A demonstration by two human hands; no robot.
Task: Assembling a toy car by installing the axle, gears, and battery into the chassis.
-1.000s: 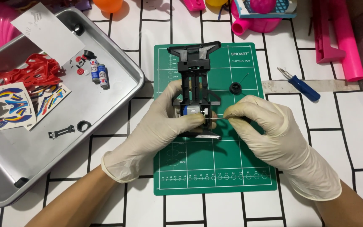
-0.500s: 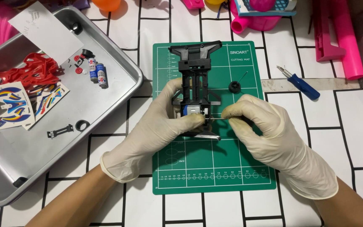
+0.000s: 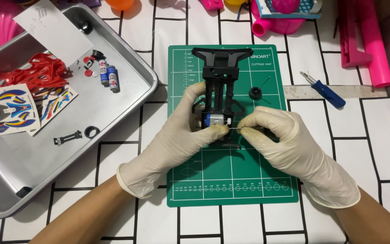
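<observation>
I have both gloved hands over the green cutting mat (image 3: 231,180), working on the black toy-car chassis (image 3: 220,77) that lies lengthwise on it. My left hand (image 3: 181,131) is curled around the chassis's near end, thumb and fingers closed on the small silver-and-blue motor (image 3: 214,121) seated there. My right hand (image 3: 280,140) is narrowed to a pinch on a thin metal pin (image 3: 235,129) whose tip meets the motor's side. A black gear on a thin axle (image 3: 255,92) rests on the mat just right of the chassis. A blue-handled screwdriver (image 3: 323,88) lies further right, off the mat. The metal tray (image 3: 127,108) at left holds red parts (image 3: 34,74), two small batteries (image 3: 108,76) and sticker sheets (image 3: 10,108).
</observation>
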